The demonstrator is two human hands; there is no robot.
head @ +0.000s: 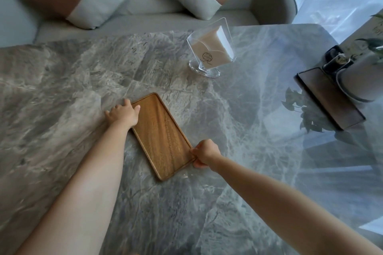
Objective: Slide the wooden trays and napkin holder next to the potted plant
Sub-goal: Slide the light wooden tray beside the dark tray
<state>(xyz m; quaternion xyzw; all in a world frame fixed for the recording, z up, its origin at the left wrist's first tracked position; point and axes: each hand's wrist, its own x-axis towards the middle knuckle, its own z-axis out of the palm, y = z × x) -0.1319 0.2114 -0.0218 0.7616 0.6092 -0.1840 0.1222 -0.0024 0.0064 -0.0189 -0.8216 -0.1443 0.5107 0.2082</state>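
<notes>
A light wooden tray [162, 136] lies flat and slanted in the middle of the grey marble table [62, 80]. My left hand [122, 113] rests on its far left corner, thumb inside the rim. My right hand [204, 154] pinches the tray's near right corner. A clear napkin holder [210, 48] with beige napkins stands beyond the tray, towards the back. At the far right a potted plant in a white pot [361, 76] stands on a dark wooden tray [323, 99].
A pale sofa [145, 8] with two brown and grey cushions runs along the table's far edge. A small dark bottle or jar [336, 60] stands beside the pot. Bright window light glares on the table's right part.
</notes>
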